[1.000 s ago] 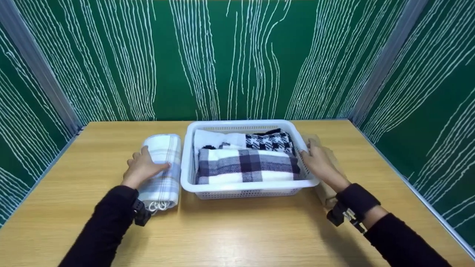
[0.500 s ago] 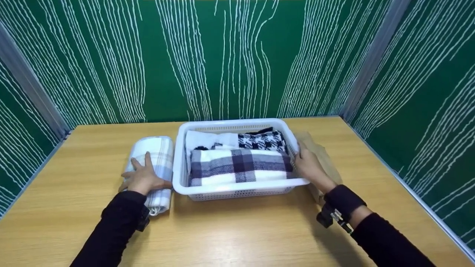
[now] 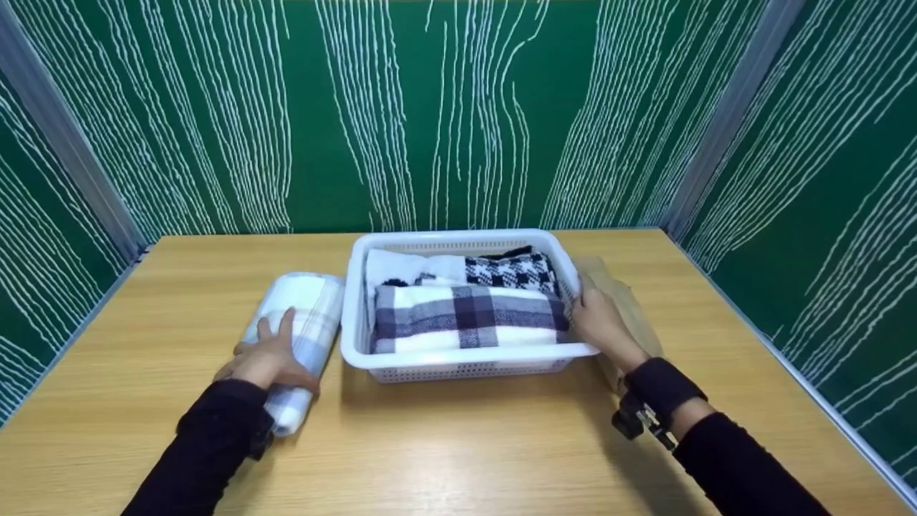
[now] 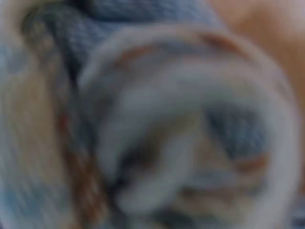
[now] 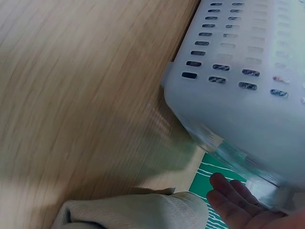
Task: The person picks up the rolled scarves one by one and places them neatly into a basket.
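Left hand lies over the near part of a rolled pale plaid towel, fingers spread along the roll and thumb hooked round its right side, so it grips the roll rather than merely resting on it. The towel sits on the counter just left of the white basket, angled, far end close to the basket wall; the left wrist view shows only the spiral end of the roll, badly blurred. Right hand presses against the basket's right wall, fingers at the rim, seemingly straight (whether they curl over the edge cannot be told). A beige cloth lies on the counter behind and under that hand, touching the basket side; its edge shows in the right wrist view. Inside the basket: a folded plaid blanket in front, a houndstooth piece and a white one behind. Risks, as judged: the one-handed hold near one end could let the roll unwind or sag; the basket looks nearly full, so the roll might snag on the rim or ride up; the basket could skid on the smooth counter or catch the beige cloth.
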